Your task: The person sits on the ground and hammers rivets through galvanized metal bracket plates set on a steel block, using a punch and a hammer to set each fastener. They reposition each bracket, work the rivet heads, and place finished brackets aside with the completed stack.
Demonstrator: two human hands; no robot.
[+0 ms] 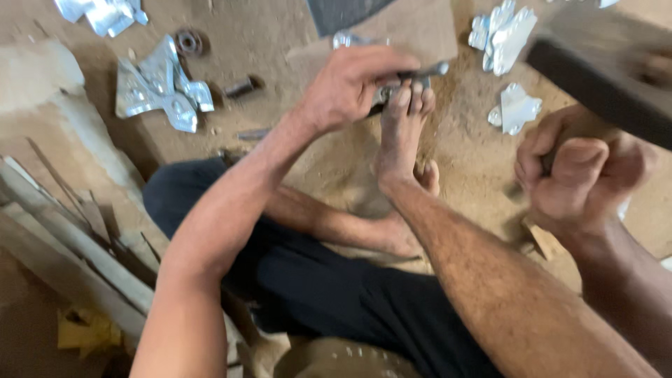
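Observation:
My left hand [348,87] is closed around a slim metal punch [424,71], holding it over a small shiny metal piece [382,95] on the dirt floor. My bare foot [403,133] presses its toes on that piece, right beside the hand. At the right, my right hand [579,176] is a fist around a hammer handle, and the dark, blurred hammer head [603,78] is raised above it. The handle is mostly hidden inside the fist.
Cut shiny sheet-metal shapes lie on the floor at upper left [158,88], top left [105,14] and upper right [505,33]. A metal ring [189,42] and a dark bolt [242,87] lie nearby. Wooden strips [63,231] are stacked at the left.

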